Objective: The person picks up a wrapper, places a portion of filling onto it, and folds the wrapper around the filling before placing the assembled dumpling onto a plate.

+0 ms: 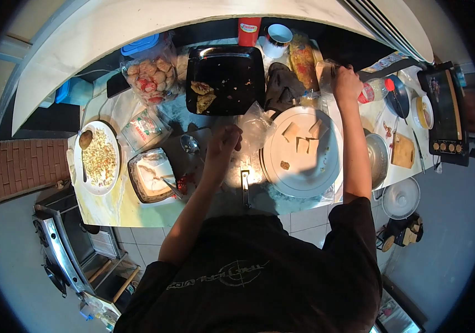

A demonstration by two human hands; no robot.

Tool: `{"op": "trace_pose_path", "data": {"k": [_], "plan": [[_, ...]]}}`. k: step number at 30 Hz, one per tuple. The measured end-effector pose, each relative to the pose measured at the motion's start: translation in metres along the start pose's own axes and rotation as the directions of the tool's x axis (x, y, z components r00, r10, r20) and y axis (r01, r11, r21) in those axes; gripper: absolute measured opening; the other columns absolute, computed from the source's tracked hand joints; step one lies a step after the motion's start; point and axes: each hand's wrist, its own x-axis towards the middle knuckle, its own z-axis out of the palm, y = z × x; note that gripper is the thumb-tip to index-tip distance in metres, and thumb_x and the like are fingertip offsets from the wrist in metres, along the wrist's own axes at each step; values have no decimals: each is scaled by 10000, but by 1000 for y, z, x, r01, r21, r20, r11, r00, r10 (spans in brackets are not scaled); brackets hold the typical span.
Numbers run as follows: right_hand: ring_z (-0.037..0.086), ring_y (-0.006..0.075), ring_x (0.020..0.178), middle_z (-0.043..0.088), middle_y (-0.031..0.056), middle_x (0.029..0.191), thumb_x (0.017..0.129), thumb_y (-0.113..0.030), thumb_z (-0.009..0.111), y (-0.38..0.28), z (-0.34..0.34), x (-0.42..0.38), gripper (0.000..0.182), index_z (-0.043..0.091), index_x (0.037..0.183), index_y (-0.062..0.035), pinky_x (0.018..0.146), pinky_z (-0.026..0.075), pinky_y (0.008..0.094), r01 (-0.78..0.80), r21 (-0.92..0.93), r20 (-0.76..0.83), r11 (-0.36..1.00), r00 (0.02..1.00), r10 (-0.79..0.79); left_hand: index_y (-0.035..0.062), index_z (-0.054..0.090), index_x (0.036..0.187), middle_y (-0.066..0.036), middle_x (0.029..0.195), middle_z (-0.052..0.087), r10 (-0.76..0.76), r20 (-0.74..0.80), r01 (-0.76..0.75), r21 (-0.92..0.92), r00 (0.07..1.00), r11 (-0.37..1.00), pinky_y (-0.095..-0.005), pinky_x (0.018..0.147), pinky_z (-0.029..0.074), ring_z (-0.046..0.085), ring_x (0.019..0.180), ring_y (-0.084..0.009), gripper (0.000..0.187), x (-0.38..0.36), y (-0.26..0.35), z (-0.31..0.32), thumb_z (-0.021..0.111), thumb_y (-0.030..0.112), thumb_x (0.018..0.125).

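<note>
My left hand [224, 139] is closed, its fingers curled at the edge of a clear plastic bag [255, 125] near the middle of the counter. My right hand [348, 83] reaches to the back right, fingers bent down beside a clear plastic wrapper [325, 72]; what it holds, if anything, is too small to tell. Between my arms, a large white plate [298, 180] carries several pale square pieces [302, 145] and a small brown piece [284, 165]. Behind it, a black square tray [226, 72] holds a few browned food pieces [202, 97].
To the left are an oval plate of chopped food [100, 158], a square dish of white paste [151, 173] and a bag of round items [150, 80]. A knife [245, 188] lies near the front edge. A bottle [375, 90] and a metal pot [378, 161] stand right.
</note>
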Motion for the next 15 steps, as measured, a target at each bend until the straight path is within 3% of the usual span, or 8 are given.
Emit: {"op": "trace_pose_path", "data": {"k": [15], "plan": [[647, 309, 1048, 625, 106, 1180, 883, -142, 558, 5, 3, 2, 195, 703, 995, -75, 831, 554, 427, -20, 27, -3, 999, 1000, 20, 17, 591, 1011, -20, 838, 562, 4, -7, -4, 32, 1000, 999, -251, 694, 428, 506, 741, -90, 132, -3, -5, -5, 524, 125, 980]]}}
